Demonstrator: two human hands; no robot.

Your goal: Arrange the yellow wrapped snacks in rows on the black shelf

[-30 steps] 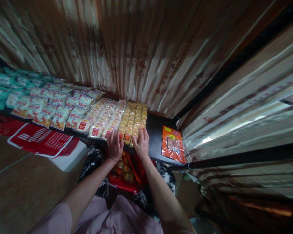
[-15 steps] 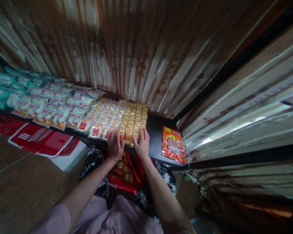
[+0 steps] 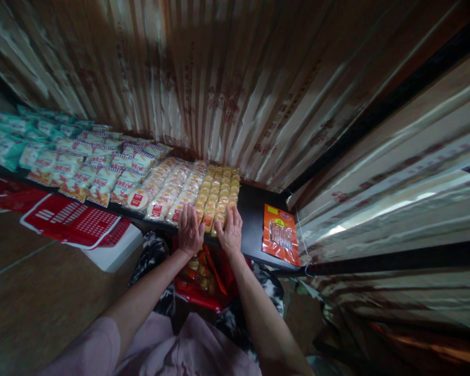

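Observation:
My left hand (image 3: 190,230) and my right hand (image 3: 231,232) lie flat, fingers stretched out, on the front ends of rows of small yellow snack packets (image 3: 217,190) on a black shelf (image 3: 254,230). The left hand rests where the yellow rows meet rows of pale packets with red labels (image 3: 168,190). The right hand covers the right edge of the yellow rows. Neither hand grips anything.
An orange packet (image 3: 281,234) lies alone at the shelf's right end. Red-and-white and green packets (image 3: 82,167) fill the shelf to the left. A red basket with goods (image 3: 203,277) sits below my arms; a red basket lid (image 3: 68,224) lies at lower left. Striped curtains hang behind.
The view has shifted slightly; both hands stay flat on the packets and have slid a little further onto the rows.

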